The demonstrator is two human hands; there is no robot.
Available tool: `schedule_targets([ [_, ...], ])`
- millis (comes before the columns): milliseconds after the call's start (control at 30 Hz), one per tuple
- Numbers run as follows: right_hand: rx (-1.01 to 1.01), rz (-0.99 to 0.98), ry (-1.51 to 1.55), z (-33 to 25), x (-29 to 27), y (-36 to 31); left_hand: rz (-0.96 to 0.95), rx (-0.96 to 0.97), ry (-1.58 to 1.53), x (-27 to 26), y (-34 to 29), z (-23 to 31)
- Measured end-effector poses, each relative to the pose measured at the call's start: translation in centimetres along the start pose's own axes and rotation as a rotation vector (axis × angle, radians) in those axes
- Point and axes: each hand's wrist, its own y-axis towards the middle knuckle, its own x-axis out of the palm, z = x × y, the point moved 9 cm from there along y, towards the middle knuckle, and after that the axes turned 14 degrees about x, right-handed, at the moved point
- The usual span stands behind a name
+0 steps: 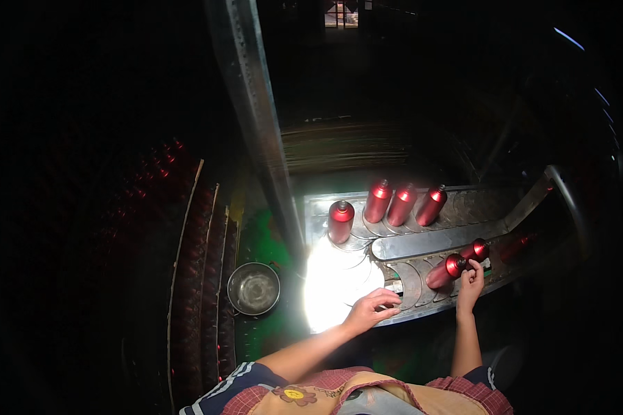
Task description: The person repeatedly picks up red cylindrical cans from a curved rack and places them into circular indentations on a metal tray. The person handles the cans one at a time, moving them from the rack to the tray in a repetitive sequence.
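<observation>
1. The left hand (374,311) had its fingers partly open and gently bent, gripping nothing visible, at the near edge of the slat conveyor (412,285).
2. The right hand (471,282) had bent fingers raised beside the shoulder of a red metallic bottle (443,273) on the near lane; whether they touched or gripped it could not be told.
3. Four more red bottles (400,207) stood on the far lane.
4. Lettering (330,393) beside the apron's flower patch (295,395) was too small to read.
</observation>
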Motion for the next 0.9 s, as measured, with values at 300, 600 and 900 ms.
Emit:
schedule_targets([
  [300,-0.151,-0.75,0.087,-13.6,31.6,-38.1,0.45,0.155,-0.219,-36.6,-39.3,19.7],
  [600,-0.463,-1.59,-0.135,-23.5,56.8,-69.9,1.206,-0.623,0.285,-48.5,-75.4,21.6],
  [900,-0.942,-1.671,-0.193,-29.9,86.1,-90.9,1.479,-0.811,1.371,-71.5,-90.6,31.7],
])
